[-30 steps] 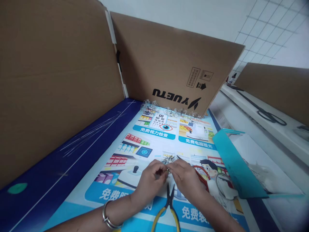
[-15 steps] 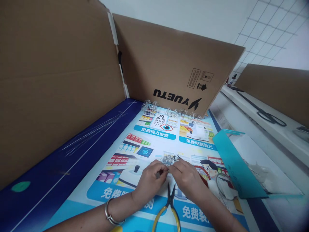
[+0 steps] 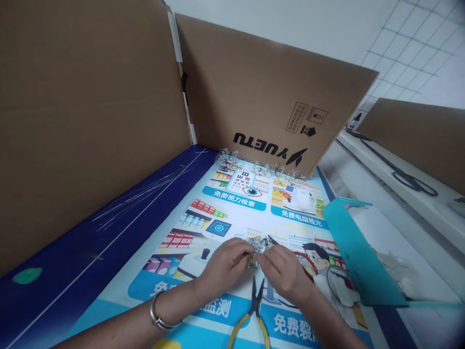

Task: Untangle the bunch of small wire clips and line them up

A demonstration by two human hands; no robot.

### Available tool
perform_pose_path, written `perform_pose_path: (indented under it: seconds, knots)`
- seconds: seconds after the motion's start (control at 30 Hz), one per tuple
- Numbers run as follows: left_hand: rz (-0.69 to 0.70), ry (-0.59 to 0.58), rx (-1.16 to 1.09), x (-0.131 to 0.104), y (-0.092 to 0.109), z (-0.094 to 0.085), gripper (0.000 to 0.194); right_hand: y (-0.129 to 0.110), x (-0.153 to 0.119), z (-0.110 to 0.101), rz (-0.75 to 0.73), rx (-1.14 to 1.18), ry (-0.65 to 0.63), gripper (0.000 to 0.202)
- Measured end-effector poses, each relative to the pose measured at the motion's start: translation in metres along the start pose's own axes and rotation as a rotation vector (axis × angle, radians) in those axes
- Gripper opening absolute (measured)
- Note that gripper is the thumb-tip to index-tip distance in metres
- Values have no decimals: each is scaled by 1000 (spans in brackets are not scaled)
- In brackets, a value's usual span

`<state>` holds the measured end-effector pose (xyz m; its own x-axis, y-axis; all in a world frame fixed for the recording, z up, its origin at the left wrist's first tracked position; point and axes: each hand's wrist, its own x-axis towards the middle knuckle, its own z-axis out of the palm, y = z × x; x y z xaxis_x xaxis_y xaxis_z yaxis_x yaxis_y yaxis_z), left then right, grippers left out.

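Left hand [image 3: 227, 259] and right hand [image 3: 281, 269] meeting fingertip to fingertip at 6 o'clock on the tabletop [image 3: 72, 252], both pinched narrow on a small cluster of clear beads on wire [image 3: 256, 247] held just above the poster [image 3: 232, 213]. Silver bangle [image 3: 158, 315] on the left wrist. Yellow-handled pliers [image 3: 254, 310] lying directly below the hands, jaws pointing to 12 o'clock, touching neither hand.

Boxed in by upright cardboard: one large panel [image 3: 90, 106] along 9 o'clock, a second panel [image 3: 269, 102] across 12 o'clock, more clear bead pieces [image 3: 261, 167] strewn along its foot. Open poster surface between that row and the hands. Thin wires [image 3: 141, 194] lying on the blue strip at 10 o'clock. Teal folder [image 3: 354, 252] standing at 3 o'clock, close to the right hand, with a wire ring [image 3: 336, 281] beside it.

"YUETU" printed upside down on the far panel, shipping symbols next to it. Chinese headings, an eye chart and a cartoon figure in glasses on the poster.

White tiled wall behind; black scissors [image 3: 403, 177] on a white ledge at 2 o'clock.
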<state>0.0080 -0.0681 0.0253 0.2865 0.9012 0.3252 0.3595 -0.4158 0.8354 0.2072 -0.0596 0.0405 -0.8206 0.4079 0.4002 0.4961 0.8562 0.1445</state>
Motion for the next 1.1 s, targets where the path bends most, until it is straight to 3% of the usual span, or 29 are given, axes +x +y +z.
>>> perform_pose_path:
  seconds: [0.33, 0.63, 0.87, 1.1]
  knots:
    - [-51, -113, 16, 3, 6, -4, 17, -2, -2, 1, 4, -2, 23, 24]
    - [-60, -117, 17, 4, 6, -4, 17, -3, -1, 2, 9, 20, 59, 27]
    - [-132, -145, -81, 8, 13, -12, 14, -7, -3, 8, 92, -5, 132, 26]
    - [-137, -105, 112, 6, 9, -13, 13, -11, -4, 4, 108, -69, 194, 27]
